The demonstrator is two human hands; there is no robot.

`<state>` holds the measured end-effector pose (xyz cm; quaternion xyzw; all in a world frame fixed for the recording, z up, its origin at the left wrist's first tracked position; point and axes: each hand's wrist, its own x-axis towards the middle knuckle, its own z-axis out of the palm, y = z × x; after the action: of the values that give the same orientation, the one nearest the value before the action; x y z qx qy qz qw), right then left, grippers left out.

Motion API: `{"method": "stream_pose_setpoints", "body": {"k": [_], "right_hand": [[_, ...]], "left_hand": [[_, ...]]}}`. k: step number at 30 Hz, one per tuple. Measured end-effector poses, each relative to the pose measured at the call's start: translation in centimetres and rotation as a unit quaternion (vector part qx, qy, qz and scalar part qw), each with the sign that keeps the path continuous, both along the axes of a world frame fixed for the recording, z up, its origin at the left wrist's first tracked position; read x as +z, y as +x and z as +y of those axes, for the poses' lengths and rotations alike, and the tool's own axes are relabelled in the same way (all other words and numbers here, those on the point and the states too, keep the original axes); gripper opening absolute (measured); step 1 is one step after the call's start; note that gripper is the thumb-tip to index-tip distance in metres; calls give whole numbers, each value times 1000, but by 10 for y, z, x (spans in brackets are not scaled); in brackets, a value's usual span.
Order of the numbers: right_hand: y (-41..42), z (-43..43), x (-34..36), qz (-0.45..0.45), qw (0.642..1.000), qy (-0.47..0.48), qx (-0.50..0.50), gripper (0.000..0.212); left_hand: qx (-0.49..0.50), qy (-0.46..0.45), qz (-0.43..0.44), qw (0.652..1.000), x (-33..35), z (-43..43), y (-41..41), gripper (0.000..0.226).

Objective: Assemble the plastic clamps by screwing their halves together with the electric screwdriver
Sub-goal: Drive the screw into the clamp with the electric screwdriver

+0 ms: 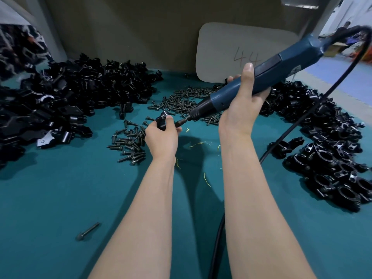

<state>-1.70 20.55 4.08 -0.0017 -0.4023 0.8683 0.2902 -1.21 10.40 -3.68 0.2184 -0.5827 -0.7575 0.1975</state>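
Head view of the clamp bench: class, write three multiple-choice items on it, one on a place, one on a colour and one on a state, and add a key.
1. The loose screws lie:
A) between the left pile and the right pile of black parts
B) in a metal tray
C) in a jar

2. The electric screwdriver has a body that is:
A) red
B) blue
C) yellow

3. The left hand:
A) lies flat and empty
B) is out of view
C) holds a black clamp by the screwdriver's tip

Key:
1 A, the screws spread mid-bench with a pile on either side.
2 B, the casing gripped by the right hand is blue.
3 C, its fingers curl round the clamp.
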Motion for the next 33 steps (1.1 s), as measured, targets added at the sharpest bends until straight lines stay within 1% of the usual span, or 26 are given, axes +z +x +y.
{"method": "stream_pose_setpoints", "body": {"k": [4, 8, 18, 24, 28, 30, 31, 33], "right_hand": [[1, -3, 0, 1, 1000, -1, 6, 44], [2, -5, 0, 0, 1000, 1, 9, 38], [3, -7, -1, -4, 1000, 9, 1, 39], [4, -7, -3, 10, 1000, 14, 23, 40], [6, -1, -1, 35, 997, 22, 64, 45], [9, 4, 1, 47, 994, 24, 100, 42], [10, 8, 3, 52, 991, 20, 121, 41], [12, 19, 5, 74, 982, -4, 171, 39]], "left_hand": [[5, 12, -2, 1000, 2, 0, 1, 19], [17, 19, -2, 1000, 3, -1, 2, 20], [27, -3, -4, 1000, 0, 1, 2, 19], [28, -4, -7, 1000, 0, 1, 2, 18], [5, -5, -9, 1000, 0, 1, 2, 15], [-14, -14, -17, 1000, 0, -1, 2, 14], [-29, -31, -29, 999, 0, -2, 2, 13], [-71, -96, -66, 991, 1, -4, 1, 14]]}}
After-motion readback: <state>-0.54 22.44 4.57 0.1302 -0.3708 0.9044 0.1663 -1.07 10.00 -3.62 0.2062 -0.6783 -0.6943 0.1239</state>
